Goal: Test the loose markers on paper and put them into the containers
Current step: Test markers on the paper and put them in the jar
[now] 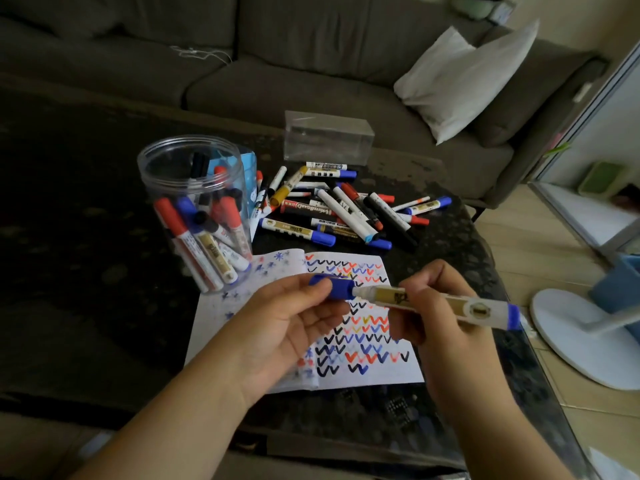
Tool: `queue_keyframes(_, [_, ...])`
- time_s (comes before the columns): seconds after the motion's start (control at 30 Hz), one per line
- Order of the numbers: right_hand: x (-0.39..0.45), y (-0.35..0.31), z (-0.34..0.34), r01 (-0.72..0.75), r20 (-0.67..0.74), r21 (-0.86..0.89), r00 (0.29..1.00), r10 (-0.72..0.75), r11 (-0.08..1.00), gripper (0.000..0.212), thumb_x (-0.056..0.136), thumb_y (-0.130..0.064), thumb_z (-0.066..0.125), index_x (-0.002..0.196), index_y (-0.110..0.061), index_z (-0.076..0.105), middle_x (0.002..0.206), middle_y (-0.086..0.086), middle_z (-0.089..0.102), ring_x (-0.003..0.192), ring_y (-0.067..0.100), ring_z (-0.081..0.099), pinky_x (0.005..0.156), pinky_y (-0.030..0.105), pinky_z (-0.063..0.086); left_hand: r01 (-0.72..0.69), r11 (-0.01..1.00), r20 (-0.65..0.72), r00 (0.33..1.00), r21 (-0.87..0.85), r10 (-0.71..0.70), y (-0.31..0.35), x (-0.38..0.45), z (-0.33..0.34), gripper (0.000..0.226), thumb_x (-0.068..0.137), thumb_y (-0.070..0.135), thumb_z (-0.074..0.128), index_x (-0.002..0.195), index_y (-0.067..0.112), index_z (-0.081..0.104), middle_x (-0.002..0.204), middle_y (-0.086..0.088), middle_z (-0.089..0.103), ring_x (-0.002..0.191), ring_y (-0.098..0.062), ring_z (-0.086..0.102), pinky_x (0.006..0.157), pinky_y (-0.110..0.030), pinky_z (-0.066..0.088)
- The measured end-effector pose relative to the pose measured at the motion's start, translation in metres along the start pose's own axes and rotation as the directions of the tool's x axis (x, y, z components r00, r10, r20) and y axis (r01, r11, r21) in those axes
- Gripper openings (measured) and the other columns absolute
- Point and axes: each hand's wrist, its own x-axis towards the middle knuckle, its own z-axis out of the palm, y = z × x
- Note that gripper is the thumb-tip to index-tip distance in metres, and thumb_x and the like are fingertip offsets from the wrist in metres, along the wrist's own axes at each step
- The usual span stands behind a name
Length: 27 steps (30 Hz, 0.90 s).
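Left hand (287, 323) fingers pinch blue cap (334, 286); right hand (429, 310) fingers grip marker (446, 303) barrel, above paper (363, 372). Cap at marker tip, between both hands. Risk: misaligned cap, ink smearing fingers; jar (194, 209) beyond left fingers.

The room I'm in is dim; daylight enters from three o'clock, brightening the floor (540, 258) there. My view darkens toward nine o'clock, bends at the edges, and looks slightly soft.
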Motion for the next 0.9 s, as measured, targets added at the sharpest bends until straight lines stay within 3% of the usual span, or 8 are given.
queue_keyframes(0.2, [0.003,-0.006,0.007,0.000,0.052,-0.001,0.999,0.000,1.000,0.021,0.078,-0.024,0.053,0.058,-0.023,0.049,0.046,0.000,0.048,0.044,0.012,0.043,0.043,0.021,0.033,-0.071,0.942,0.149,0.989,0.327,0.023,0.007,-0.010,-0.004,0.023,0.071,0.015,0.060,0.092,0.007,0.065,0.073,-0.011,0.071,0.064,-0.018,0.068,0.062,-0.023,0.055])
queue_keyframes(0.27, [0.005,-0.007,0.007,-0.005,0.059,-0.024,0.998,0.006,1.000,0.023,0.078,-0.025,0.055,0.056,-0.024,0.050,0.044,-0.002,0.045,0.042,0.010,0.040,0.042,0.018,0.032,-0.149,0.801,0.179,0.982,0.580,0.053,0.009,-0.013,-0.007,0.015,0.082,0.019,0.058,0.094,0.013,0.065,0.070,-0.003,0.070,0.063,-0.013,0.064,0.063,-0.021,0.051])
queue_keyframes(0.33, [0.007,-0.007,0.007,-0.017,0.040,-0.021,0.999,0.018,1.000,0.024,0.075,-0.025,0.058,0.053,-0.023,0.049,0.045,-0.005,0.039,0.043,0.008,0.035,0.041,0.018,0.029,-0.203,0.687,0.215,0.974,0.698,0.069,0.009,-0.015,-0.010,0.010,0.091,0.017,0.053,0.093,0.018,0.063,0.067,0.001,0.067,0.059,-0.008,0.058,0.062,-0.020,0.048])
queue_keyframes(0.47, [0.006,-0.005,0.018,-0.050,-0.013,0.116,0.999,0.051,0.992,0.026,0.073,-0.020,0.053,0.050,-0.024,0.042,0.049,0.000,0.033,0.044,0.010,0.029,0.044,0.028,0.023,-0.271,0.711,0.264,0.957,0.649,0.124,0.008,-0.022,-0.006,0.013,0.092,0.015,0.051,0.089,0.018,0.063,0.062,0.002,0.062,0.056,-0.008,0.050,0.059,-0.018,0.043])
queue_keyframes(0.6, [0.008,-0.007,0.028,-0.061,-0.020,0.189,0.998,0.066,0.980,0.027,0.073,-0.016,0.050,0.050,-0.024,0.039,0.052,0.002,0.032,0.047,0.011,0.030,0.046,0.026,0.027,-0.326,0.736,0.274,0.942,0.593,0.197,0.005,-0.025,-0.004,0.015,0.082,0.027,0.055,0.088,0.016,0.064,0.059,0.002,0.060,0.053,-0.006,0.049,0.056,-0.016,0.042])
queue_keyframes(0.73, [0.014,-0.007,0.031,-0.136,0.028,0.223,0.991,0.133,0.965,0.035,0.089,-0.015,0.055,0.057,-0.020,0.043,0.047,-0.002,0.035,0.044,0.010,0.030,0.049,0.028,0.027,-0.355,0.728,0.237,0.935,0.587,0.264,0.011,-0.025,-0.007,0.022,0.075,0.033,0.056,0.086,0.015,0.064,0.058,0.004,0.059,0.053,-0.006,0.050,0.057,-0.016,0.043])
queue_keyframes(0.83, [0.014,-0.003,0.032,-0.271,0.116,0.233,0.961,0.250,0.934,0.029,0.082,-0.037,0.058,0.065,-0.014,0.054,0.051,0.000,0.044,0.048,0.009,0.036,0.050,0.024,0.033,-0.393,0.675,0.184,0.914,0.625,0.362,0.022,-0.018,-0.015,0.005,0.084,0.018,0.061,0.086,0.017,0.065,0.062,0.006,0.063,0.057,-0.002,0.055,0.058,-0.013,0.044])
queue_keyframes(0.9, [0.013,0.001,0.033,-0.369,0.116,0.113,0.927,0.357,0.922,0.041,0.072,-0.051,0.059,0.071,-0.010,0.058,0.054,-0.001,0.046,0.047,0.007,0.036,0.050,0.024,0.033,-0.411,0.641,0.111,0.884,0.649,0.455,0.031,-0.013,-0.025,0.004,0.082,0.016,0.065,0.085,0.019,0.067,0.065,0.008,0.065,0.062,0.002,0.057,0.060,-0.012,0.045])
